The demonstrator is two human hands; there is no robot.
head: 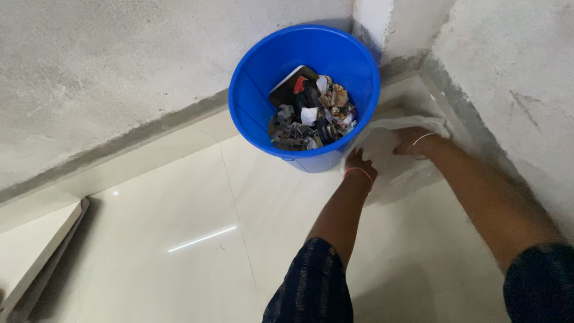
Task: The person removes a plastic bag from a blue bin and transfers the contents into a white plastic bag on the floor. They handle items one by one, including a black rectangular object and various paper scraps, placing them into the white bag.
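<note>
A white plastic bag (pixel 388 149) was gripped on the floor just beside the blue bin (pixel 287 66), pinched closed by the left hand (pixel 357 164) and the right hand (pixel 414 142). If the bag were jerked, the bin could be tipped and its scrap waste (pixel 311 119) spilled.

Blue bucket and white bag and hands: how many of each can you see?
Blue bucket: 1
White bag: 1
Hands: 2, left hand and right hand, both gripping the bag
Total: 4
</note>
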